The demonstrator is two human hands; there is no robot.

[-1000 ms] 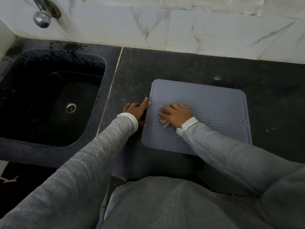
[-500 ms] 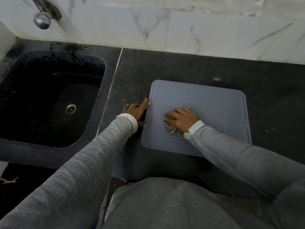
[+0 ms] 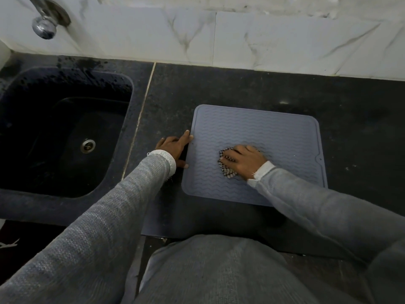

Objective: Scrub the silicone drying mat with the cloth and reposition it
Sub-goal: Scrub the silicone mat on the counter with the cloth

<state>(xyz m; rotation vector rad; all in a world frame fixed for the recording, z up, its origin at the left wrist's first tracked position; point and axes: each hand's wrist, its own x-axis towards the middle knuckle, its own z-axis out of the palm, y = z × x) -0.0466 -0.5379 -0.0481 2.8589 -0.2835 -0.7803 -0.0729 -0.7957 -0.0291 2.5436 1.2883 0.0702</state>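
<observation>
Nearest the camera, two grey knitted sleeves reach forward over the dark speckled stone countertop (image 3: 241,84). The right hand (image 3: 245,161) lies palm-down near the middle of the grey rectangular silicone drying mat with wavy ridges (image 3: 263,132), its fingers curled over a small bunched black-and-white checked cloth (image 3: 226,166) and pressing it to the ridges — the cloth sticks out on the hand's left side. From that grip most of the unscrubbed surface lies away and to the right, along the mat's long axis, which runs left to right, parallel to the marble wall tiles (image 3: 285,36). The right hand is plainly the nearer one for those strokes.

The left hand (image 3: 174,148) rests at the mat's left edge, fingers straight — forefinger tip touching the rim, thumb at the edge lower down. It seems to steady the mat against sliding. Further left sits the black sink basin (image 3: 65,137), with a chrome tap (image 3: 45,24) above it.
</observation>
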